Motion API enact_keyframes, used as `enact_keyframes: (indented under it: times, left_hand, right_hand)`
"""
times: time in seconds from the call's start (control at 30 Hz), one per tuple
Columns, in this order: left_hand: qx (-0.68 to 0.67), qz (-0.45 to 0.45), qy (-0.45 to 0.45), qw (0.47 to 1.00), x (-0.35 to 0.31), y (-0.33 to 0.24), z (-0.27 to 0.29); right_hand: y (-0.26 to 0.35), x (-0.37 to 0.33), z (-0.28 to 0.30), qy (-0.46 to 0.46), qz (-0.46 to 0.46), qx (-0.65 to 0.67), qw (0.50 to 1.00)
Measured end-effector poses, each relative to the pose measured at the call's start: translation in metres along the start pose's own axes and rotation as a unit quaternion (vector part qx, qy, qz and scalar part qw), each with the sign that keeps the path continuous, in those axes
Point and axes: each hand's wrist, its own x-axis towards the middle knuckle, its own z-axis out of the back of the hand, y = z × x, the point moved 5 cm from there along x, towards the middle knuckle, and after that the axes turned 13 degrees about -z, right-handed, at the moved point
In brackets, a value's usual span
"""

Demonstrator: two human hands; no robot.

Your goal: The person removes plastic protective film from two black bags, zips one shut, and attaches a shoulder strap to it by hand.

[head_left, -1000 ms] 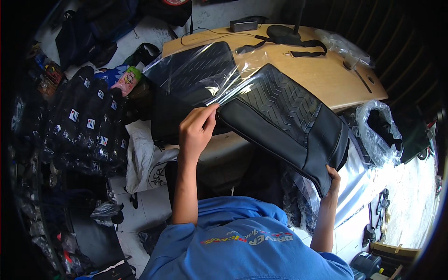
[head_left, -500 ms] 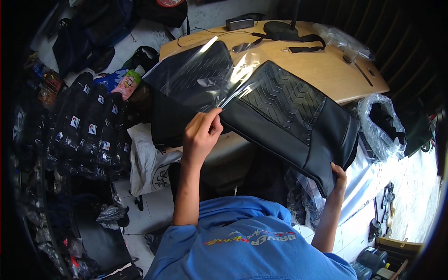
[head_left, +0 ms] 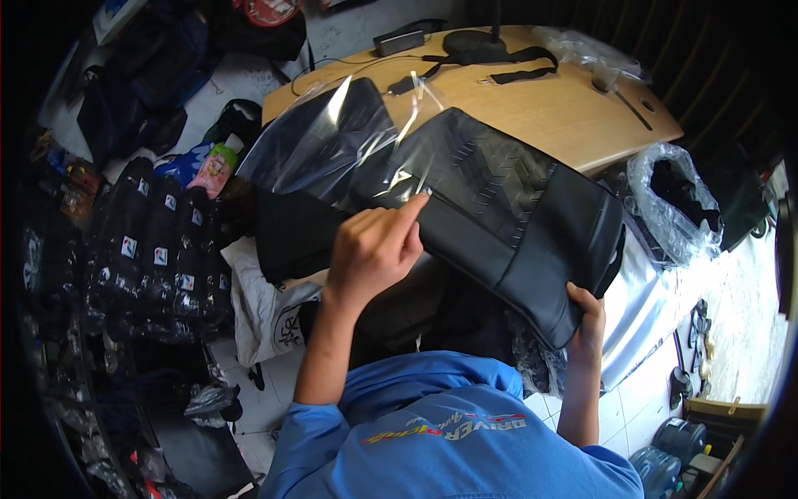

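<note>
A black backpack (head_left: 565, 229) with a chevron-patterned front panel lies aslant in front of me, one end over the table. Clear plastic film (head_left: 328, 137), apparently a bag, covers its far left end. My left hand (head_left: 374, 254) pinches the film's edge between thumb and index finger, against the backpack's near side. Around the backpack's lower right corner, my right hand (head_left: 588, 320) is closed with the thumb on top; its other fingers are hidden underneath. Another black bag (head_left: 291, 224) sits at the left, partly under the film.
The wooden table (head_left: 532, 108) carries a black strap (head_left: 524, 62), a stand base and crumpled plastic (head_left: 590, 50). Plastic-wrapped black goods (head_left: 158, 241) are stacked at left, near a white sack (head_left: 262, 308). A plastic-wrapped bundle (head_left: 706, 200) stands right; water jugs (head_left: 677, 441) sit lower right.
My left hand has moved right along the backpack, drawing the film further over its patterned panel. My right hand keeps its hold on the corner. The view has shifted slightly.
</note>
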Motion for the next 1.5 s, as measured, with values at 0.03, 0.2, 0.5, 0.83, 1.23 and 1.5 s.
enact_keyframes:
  times: [0.03, 0.2, 0.5, 0.83, 1.23, 1.5]
  left_hand:
    - [0.004, -0.018, 0.002, 1.000, 0.009, 0.002, 0.004]
    - [-0.007, 0.015, 0.033, 0.999, 0.082, 0.058, -0.028]
    - [-0.088, -0.016, 0.302, 0.949, 0.175, 0.152, -0.137]
    - [-0.047, 0.060, 0.214, 0.974, 0.172, 0.150, -0.166]
    - [0.000, 0.458, -0.453, 0.765, -0.044, 0.132, 0.017]
    - [-0.443, 0.575, -0.429, 0.537, -0.047, 0.105, -0.052]
  right_hand:
    - [0.000, 0.001, 0.001, -0.003, -0.007, 0.007, 1.000]
    - [0.006, 0.008, 0.003, 0.015, 0.034, -0.005, 0.999]
    - [0.016, 0.046, 0.006, 0.113, 0.097, 0.003, 0.989]
    - [0.050, 0.061, -0.049, 0.158, 0.020, -0.051, 0.986]
    - [-0.047, 0.075, -0.027, 0.093, -0.112, 0.195, 0.970]
    - [-0.055, 0.025, -0.087, 0.120, -0.034, 0.135, 0.983]
